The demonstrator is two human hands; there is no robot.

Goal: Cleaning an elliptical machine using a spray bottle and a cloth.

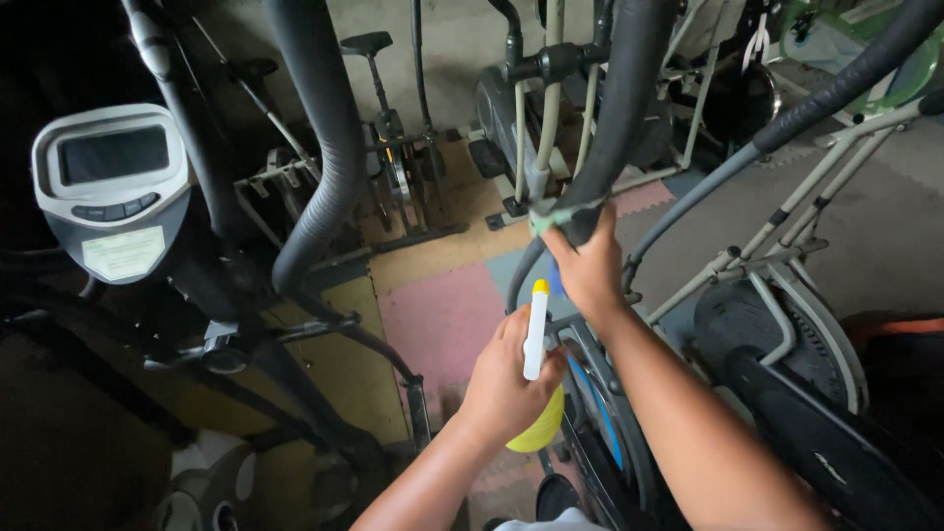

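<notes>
While the right hand [588, 267] presses a pale green cloth [562, 216] against the dark padded handlebar [615, 118], its fingers are curled around the bar, pinching the cloth to it. Just below, the left hand [503, 379] is closed around a spray bottle [536, 339] with a white neck, yellow tip and yellow body, held upright near the exercise machine's frame [600, 433]. A second padded bar [324, 147] curves down at left beside a grey console [113, 187]. Between the machines lies a narrow strip of floor mats [438, 315], hemmed in by more exercise bikes [393, 167].
</notes>
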